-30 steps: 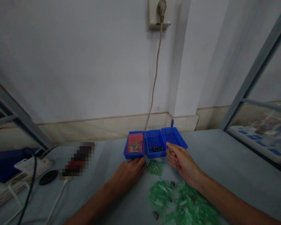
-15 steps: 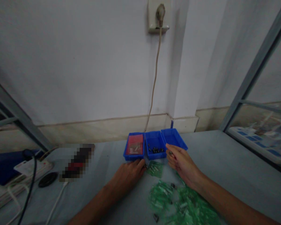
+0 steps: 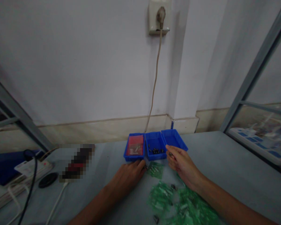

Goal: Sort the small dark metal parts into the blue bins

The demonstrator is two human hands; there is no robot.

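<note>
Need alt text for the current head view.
A person's right hand pinches a small part above a grey table, while the left hand rests beside a green bag. Behind them sit three blue trays in a row, the middle one holding small dark parts; more green bags lie nearer the camera.

Single head-worn view, forward and down over the table (image 3: 215, 159) toward the wall (image 3: 96, 68).

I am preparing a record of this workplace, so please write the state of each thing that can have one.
Left hand, fingers curled, grip unclear
Right hand, closed on small metal part
Left blue tray, open, holding red material
Middle blue tray, open, holding dark parts
Right blue tray, open
Green packets, heaped
Plug, inserted in wall socket
Pixelated object, state unreadable
</note>
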